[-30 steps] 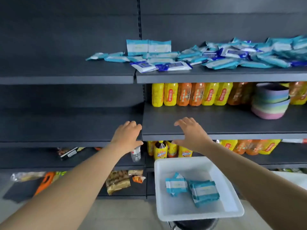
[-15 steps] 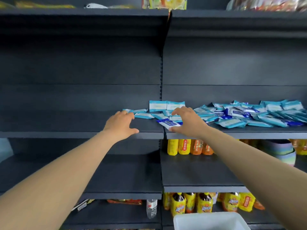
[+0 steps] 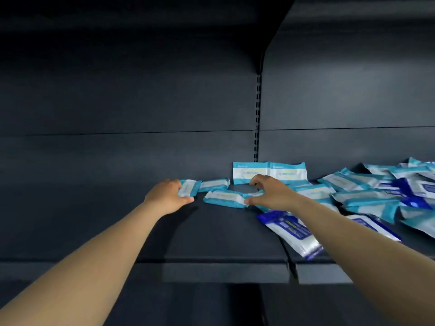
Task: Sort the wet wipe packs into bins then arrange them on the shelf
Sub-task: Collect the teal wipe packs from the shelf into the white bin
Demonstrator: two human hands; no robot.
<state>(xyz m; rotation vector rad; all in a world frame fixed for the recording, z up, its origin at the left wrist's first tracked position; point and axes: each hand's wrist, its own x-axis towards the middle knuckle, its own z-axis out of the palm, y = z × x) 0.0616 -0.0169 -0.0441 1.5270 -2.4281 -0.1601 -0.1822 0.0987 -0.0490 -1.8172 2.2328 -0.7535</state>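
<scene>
Several light-blue wet wipe packs lie on the dark shelf [image 3: 223, 245]. My left hand [image 3: 168, 196] grips the left end of the leftmost pack [image 3: 189, 187], fingers over it and thumb in front. My right hand [image 3: 270, 194] curls over a small light-blue pack [image 3: 253, 195], and its thumb touches the right end of the pack in front [image 3: 223, 198]. Another small pack [image 3: 214, 184] lies between the hands. Two packs [image 3: 268, 172] stand upright against the back wall. A dark-blue pack [image 3: 292, 231] lies near the shelf's front edge under my right forearm.
A loose pile of light-blue and dark-blue packs [image 3: 367, 194] covers the right shelf section. The slotted upright [image 3: 257, 118] divides the two back panels. The left part of the shelf [image 3: 82, 220] is bare. No bin is in view.
Both hands rose from the drinks shelf to the wipes shelf and reached in among the leftmost packs. The view moved up and closer, so the white bin dropped out of sight.
</scene>
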